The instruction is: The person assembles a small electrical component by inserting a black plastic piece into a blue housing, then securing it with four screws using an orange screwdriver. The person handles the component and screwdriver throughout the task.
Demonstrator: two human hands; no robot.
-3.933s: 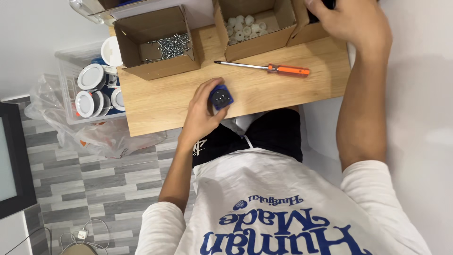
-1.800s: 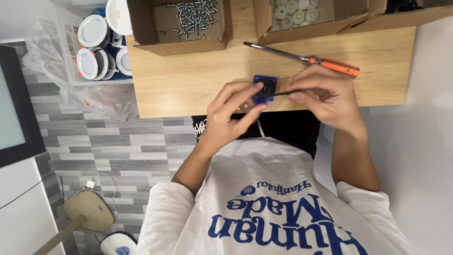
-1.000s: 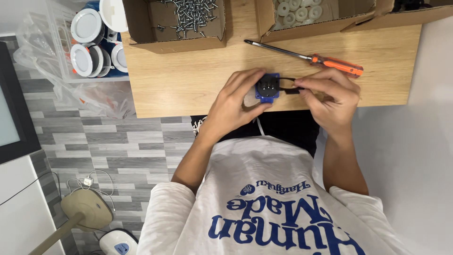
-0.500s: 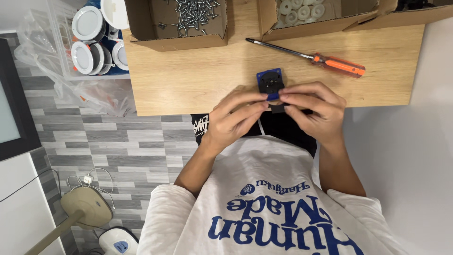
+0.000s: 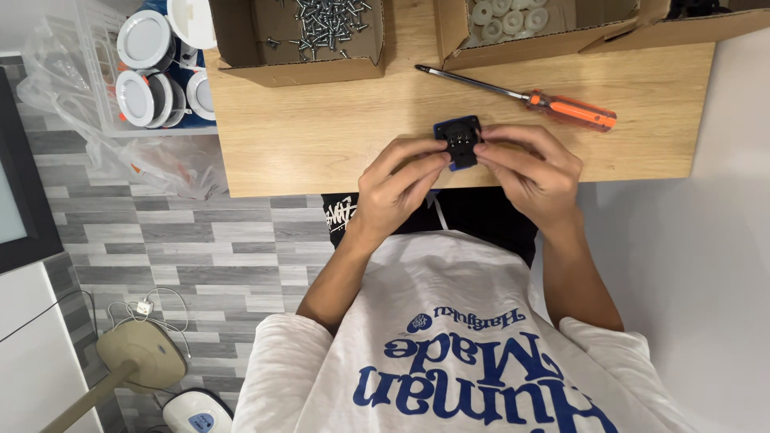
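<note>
A small blue and black square part (image 5: 458, 139) is pinched between both of my hands just above the near edge of the wooden table (image 5: 321, 136). My left hand (image 5: 399, 188) grips its left side with the fingertips. My right hand (image 5: 532, 171) holds its right side, fingers curled over it. An orange-handled screwdriver (image 5: 536, 99) lies on the table just beyond my right hand, untouched.
A cardboard box of screws (image 5: 309, 36) stands at the back left of the table, a box of white washers (image 5: 513, 24) at the back right. A clear bin of round white lamp fittings (image 5: 152, 68) sits left of the table over a grey tiled floor.
My right hand came down from the far boxes and joined my left hand on the blue part. Both hands have drawn the part slightly back and turned it.
</note>
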